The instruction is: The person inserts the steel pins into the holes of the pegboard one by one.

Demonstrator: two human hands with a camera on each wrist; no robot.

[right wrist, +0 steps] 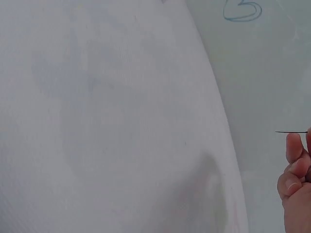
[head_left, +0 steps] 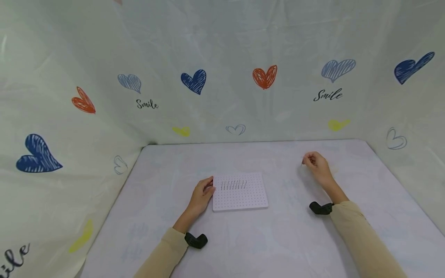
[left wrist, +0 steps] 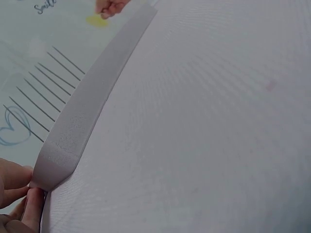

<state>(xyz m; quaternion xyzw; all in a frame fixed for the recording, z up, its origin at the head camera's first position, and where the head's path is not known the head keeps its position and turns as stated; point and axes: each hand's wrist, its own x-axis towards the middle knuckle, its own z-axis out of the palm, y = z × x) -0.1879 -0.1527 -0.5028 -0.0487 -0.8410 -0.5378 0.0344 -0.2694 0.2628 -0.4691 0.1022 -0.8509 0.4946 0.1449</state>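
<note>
A white pegboard (head_left: pixel 240 201) with a grid of small holes lies flat in the head view. Several thin dark needles (left wrist: pixel 69 60) stand upright in a row in its far half. On its left edge my left hand (head_left: pixel 200 196) grips the board, thumb and fingers around the corner in the left wrist view. My right hand (head_left: pixel 318 168) is raised to the right of the board, apart from it. Between its thumb and fingertip it pinches one thin dark needle (right wrist: pixel 290 131), whose pointed end sticks out; the rest is hidden by the fingers.
The board lies on a white-covered table (head_left: pixel 285 235). Behind and along the sides hangs a pale curtain (head_left: pixel 222 46) printed with hearts and the word Smile. A black wrist camera (head_left: pixel 196 240) sits on the left wrist, another black camera (head_left: pixel 320 208) on the right.
</note>
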